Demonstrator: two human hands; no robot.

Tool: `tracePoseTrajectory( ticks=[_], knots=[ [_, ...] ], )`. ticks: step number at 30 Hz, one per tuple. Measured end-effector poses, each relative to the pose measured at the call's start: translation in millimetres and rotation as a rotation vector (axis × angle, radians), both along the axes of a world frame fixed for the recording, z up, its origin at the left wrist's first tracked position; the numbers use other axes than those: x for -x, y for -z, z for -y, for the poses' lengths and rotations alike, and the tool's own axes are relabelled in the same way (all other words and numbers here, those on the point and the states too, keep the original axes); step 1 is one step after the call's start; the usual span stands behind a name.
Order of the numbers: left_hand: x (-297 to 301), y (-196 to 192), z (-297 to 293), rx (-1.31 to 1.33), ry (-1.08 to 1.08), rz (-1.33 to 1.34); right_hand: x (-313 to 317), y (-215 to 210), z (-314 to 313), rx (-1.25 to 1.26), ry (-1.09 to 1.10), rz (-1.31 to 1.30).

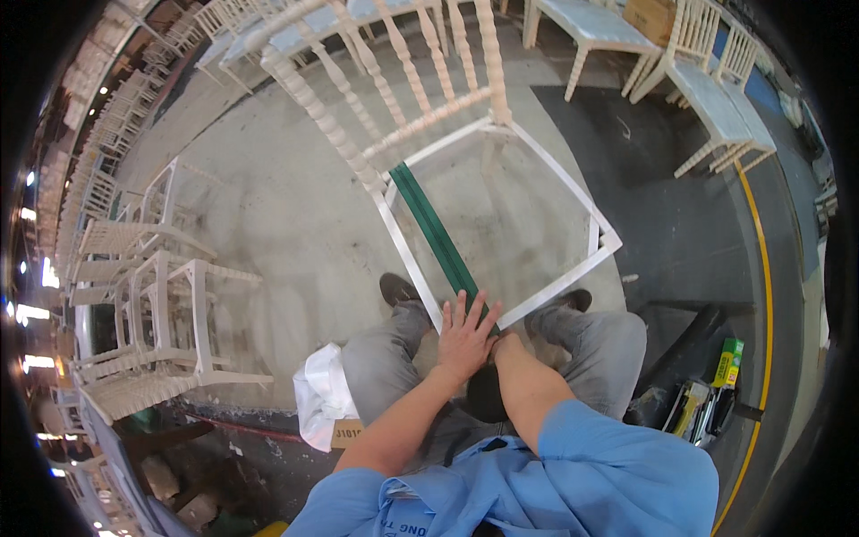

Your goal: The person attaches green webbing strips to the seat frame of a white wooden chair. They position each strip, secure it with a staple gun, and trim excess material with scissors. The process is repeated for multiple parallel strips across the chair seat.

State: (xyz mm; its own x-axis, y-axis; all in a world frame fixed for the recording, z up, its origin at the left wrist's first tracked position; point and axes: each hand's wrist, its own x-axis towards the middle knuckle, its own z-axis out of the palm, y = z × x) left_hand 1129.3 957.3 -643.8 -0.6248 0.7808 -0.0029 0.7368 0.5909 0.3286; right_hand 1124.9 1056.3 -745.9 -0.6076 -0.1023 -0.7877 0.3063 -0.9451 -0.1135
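Observation:
A pale wooden chair frame (pixel 409 242) with turned back spindles stands before me, its seat opening uncovered. One green webbing strap (pixel 438 234) runs across that opening from the back rail to the front corner between my knees. My left hand (pixel 463 342) lies on the strap's near end with its fingers spread. Close beside it, my right hand (pixel 506 347) is at the front rail, its fingers hidden from view. A dark rounded object (pixel 486 394) sits just below both hands; its kind cannot be made out.
White chair frames (pixel 165 313) are stacked at the left. Chairs with light blue seats (pixel 595 27) stand along the back and right. By my right leg is a holder with several tools (pixel 689 407) and a green-yellow box (pixel 728 362). White cloth (pixel 324 394) lies by my left knee.

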Motion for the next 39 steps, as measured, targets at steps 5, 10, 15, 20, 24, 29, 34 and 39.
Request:
tracePoseTrajectory(
  ticks=[5, 10, 15, 20, 24, 29, 34, 39],
  knots=[
    [30, 12, 25, -0.761, -0.589, 0.489, 19, 50, -3, -0.128, -0.067, 0.128],
    [87, 69, 48, -0.931, -1.455, 0.888, 22, 111, -2, -0.323, -0.247, 0.29],
    [73, 133, 42, -0.885, -1.74, 1.547, 0, 189, -9, -0.729, -0.823, 0.468],
    [62, 158, 21, -0.839, -1.631, 1.643, -12, 251, -19, -0.929, -1.413, 0.407],
    [70, 141, -6, -0.537, -1.441, 1.537, 6, 244, -21, -0.742, -0.781, 0.479],
    [76, 108, -36, -0.228, -1.407, 1.516, 58, 195, -29, -0.329, -0.121, 0.276],
    [85, 102, -32, -0.035, -0.97, 1.563, 87, 165, -32, -0.398, -0.219, 0.014],
    [78, 124, -20, -0.184, -1.016, 1.567, 85, 162, -37, -0.425, -0.247, -0.091]
  ],
)
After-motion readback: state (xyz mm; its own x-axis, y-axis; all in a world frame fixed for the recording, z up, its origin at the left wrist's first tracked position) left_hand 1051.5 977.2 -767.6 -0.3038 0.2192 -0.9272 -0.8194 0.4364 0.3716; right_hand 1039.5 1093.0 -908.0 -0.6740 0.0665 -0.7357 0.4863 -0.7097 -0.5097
